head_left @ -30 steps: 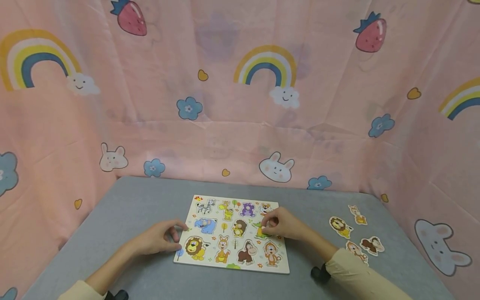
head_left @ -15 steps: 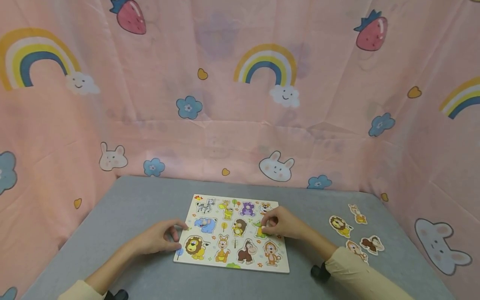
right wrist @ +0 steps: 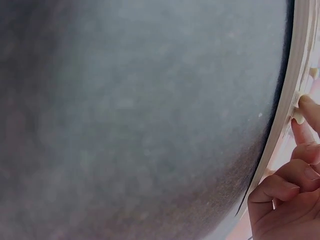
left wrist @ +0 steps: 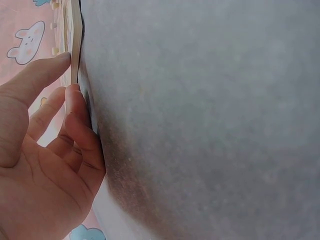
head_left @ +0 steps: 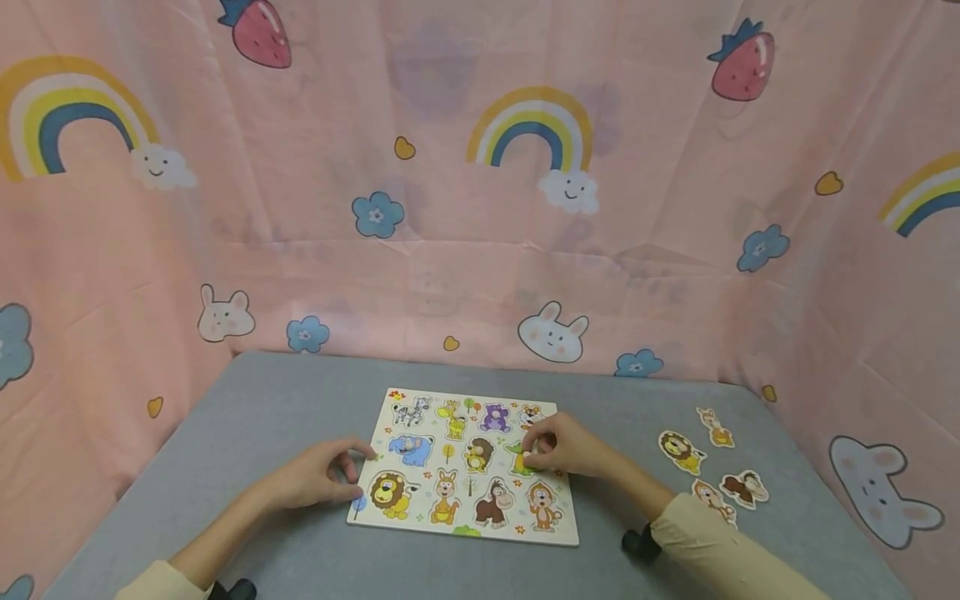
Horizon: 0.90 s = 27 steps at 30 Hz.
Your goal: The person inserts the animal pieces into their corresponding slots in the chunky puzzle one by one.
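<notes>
A pale wooden peg puzzle board (head_left: 461, 537) with printed animals lies on the grey table. At its left edge, my left hand (head_left: 303, 477) holds the board with thumb and fingertips; the left wrist view shows the thumb (left wrist: 47, 70) against the board's side (left wrist: 75, 42). Over the board's right side, my right hand (head_left: 572, 446) pinches the green crocodile piece (head_left: 517, 458), whose right part the fingers hide. In the right wrist view the fingertips meet at a small pale knob (right wrist: 298, 118).
Right of the board lie loose lion (head_left: 681, 452), kangaroo (head_left: 715, 428), monkey (head_left: 712, 502) and brown-and-white animal (head_left: 745, 491) pieces. Grey cloth covers the table (head_left: 300, 400). A pink patterned curtain (head_left: 435, 275) hangs behind and at both sides.
</notes>
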### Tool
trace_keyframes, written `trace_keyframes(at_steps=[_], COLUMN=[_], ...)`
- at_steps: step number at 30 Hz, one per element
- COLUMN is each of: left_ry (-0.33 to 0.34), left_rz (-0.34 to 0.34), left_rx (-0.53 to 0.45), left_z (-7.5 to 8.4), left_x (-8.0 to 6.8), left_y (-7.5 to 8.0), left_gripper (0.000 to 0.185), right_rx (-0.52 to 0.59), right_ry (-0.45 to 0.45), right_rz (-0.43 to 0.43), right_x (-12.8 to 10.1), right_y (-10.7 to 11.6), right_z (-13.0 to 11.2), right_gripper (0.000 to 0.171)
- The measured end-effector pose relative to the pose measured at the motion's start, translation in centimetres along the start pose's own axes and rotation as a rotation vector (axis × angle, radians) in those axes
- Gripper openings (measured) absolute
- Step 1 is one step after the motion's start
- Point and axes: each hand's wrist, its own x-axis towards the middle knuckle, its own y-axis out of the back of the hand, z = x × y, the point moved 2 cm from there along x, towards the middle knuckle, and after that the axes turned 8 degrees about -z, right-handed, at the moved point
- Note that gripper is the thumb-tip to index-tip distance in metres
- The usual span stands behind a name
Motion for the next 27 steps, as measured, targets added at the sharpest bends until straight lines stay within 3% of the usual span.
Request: trace_keyframes(at_steps=[8, 19, 27], left_ry=[-0.018, 0.000, -0.005], left_rz=[-0.006, -0.006, -0.002], left_rx=[0.000, 0.005, 0.013], left_z=[0.0, -0.2, -0.1], left_x=[0.1, 0.1, 0.1], left_y=[0.1, 0.0, 0.0], left_gripper=[0.047, 0.047, 0.047], right_rx=[0.021, 0.132, 0.154], right_ry=[0.033, 0.070, 0.019], right_rz=[0.054, 0.106, 0.179], right_x=[-0.7, -2.4, -4.8], right_y=[0.6, 2.0, 3.6], right_z=[0.3, 0.1, 1.1], right_gripper=[0.014, 0.025, 0.027])
